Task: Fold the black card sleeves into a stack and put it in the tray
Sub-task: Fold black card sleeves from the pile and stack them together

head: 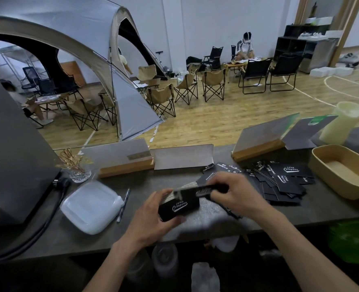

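My left hand [153, 216] grips a stack of folded black card sleeves [179, 204] just above the dark counter, its front showing white "Camping" lettering. Over the top of that stack my right hand [235, 194] pinches one more black sleeve [208, 189], which is motion-blurred. A loose pile of unfolded black sleeves [279, 182] is spread on the counter to the right of my hands. The tan tray [319, 171] stands at the right end of the counter, and nothing is visible inside it.
A white lidded plastic box [91, 207] and a pen [122, 205] lie left of my hands. Wooden sign holders [125, 167] and a glass vase [79, 173] line the counter's far edge. A pale cup [341, 125] stands behind the tray. A dark appliance [12, 148] fills the left.
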A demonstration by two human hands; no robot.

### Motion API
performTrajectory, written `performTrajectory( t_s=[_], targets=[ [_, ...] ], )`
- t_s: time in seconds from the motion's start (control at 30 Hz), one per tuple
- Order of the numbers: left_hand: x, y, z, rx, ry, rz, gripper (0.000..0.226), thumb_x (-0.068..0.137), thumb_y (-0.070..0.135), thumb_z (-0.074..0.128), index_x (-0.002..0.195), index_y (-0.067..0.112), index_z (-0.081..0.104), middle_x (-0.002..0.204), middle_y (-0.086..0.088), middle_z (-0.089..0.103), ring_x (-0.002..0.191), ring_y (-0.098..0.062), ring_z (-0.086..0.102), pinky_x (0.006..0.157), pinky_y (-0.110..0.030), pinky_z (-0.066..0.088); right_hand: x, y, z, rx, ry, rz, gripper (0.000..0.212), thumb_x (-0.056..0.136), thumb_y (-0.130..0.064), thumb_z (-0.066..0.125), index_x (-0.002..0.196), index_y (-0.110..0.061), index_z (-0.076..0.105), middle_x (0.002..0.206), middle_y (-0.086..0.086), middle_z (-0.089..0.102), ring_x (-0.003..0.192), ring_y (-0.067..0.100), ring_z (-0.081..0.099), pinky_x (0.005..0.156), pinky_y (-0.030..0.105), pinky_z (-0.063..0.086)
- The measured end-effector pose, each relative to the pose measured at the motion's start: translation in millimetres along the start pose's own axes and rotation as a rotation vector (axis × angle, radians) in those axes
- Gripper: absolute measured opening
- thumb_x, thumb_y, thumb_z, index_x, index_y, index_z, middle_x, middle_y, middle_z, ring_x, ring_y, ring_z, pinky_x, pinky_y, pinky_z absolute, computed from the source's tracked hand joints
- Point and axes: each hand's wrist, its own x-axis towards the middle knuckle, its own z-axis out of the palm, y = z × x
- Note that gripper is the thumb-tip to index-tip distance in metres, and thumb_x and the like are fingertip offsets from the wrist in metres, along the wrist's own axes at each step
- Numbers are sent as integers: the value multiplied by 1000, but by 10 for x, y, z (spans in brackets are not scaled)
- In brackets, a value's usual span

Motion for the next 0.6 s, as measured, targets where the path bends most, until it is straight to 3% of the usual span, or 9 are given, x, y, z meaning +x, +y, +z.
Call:
performTrajectory(
  t_s=[0.1, 0.2, 0.3, 0.37, 0.4, 0.47, 0.53, 0.6],
  targets=[
    [-7, 27, 0, -13, 4, -16, 73, 74, 70, 71, 136, 42, 45, 124, 24, 53, 111, 8, 54, 92, -20, 48, 33, 129, 344, -30, -135, 4, 24, 78, -15, 76, 98, -27, 75, 84, -11, 71, 73, -1, 64, 70, 21, 52],
    [-15, 2, 32, 19, 45, -14, 51, 88, 42, 66, 135, 38, 47, 125, 18, 56, 113, -2, 56, 95, -34, 50, 90, 239, 616, -70, -103, -31, 26, 77, -25, 82, 100, -29, 71, 90, -11, 74, 82, 1, 67, 79, 31, 57],
    [-26, -14, 42, 12, 37, -28, 49, 88, 30, 57, 135, 36, 48, 125, 14, 57, 114, -6, 57, 97, -33, 48, 229, 233, 590, -11, 142, -56, 14, 83, -34, 77, 92, -25, 71, 82, -12, 73, 74, 3, 67, 72, 32, 57],
    [-26, -8, 53, 12, 34, -43, 51, 86, 28, 54, 136, 37, 48, 125, 13, 56, 111, -7, 58, 96, -33, 48, 360, 271, 469, -189, 332, 26, 15, 90, -38, 64, 97, -27, 69, 89, -10, 71, 83, 11, 66, 74, 36, 55],
    [-24, -5, 58, 10, 34, -48, 51, 85, 27, 53, 135, 36, 48, 124, 13, 56, 109, -8, 58, 95, -33, 48, 428, 293, 427, -334, 314, 103, 23, 92, -43, 59, 107, -27, 67, 100, -5, 69, 95, 16, 64, 79, 37, 54],
    [-16, -4, 63, 3, 39, -54, 51, 85, 26, 52, 134, 36, 48, 123, 14, 57, 106, -6, 58, 93, -31, 48, 523, 327, 418, -629, 123, 269, 50, 91, -60, 53, 126, -25, 58, 121, 6, 59, 116, 26, 54, 91, 41, 48],
    [-10, -18, 73, -11, 38, -55, 50, 85, 24, 54, 133, 37, 49, 121, 14, 57, 97, 1, 56, 90, -27, 47, 561, 332, 504, -817, 20, 353, 64, 86, -72, 47, 128, -24, 55, 127, 13, 52, 121, 31, 46, 95, 43, 43],
    [-9, -26, 75, -12, 37, -55, 50, 86, 20, 58, 132, 38, 49, 118, 15, 57, 85, 7, 53, 84, -24, 45, 604, 306, 588, -889, 26, 365, 64, 85, -72, 47, 126, -23, 57, 127, 15, 49, 120, 32, 43, 95, 43, 41]
  ],
)
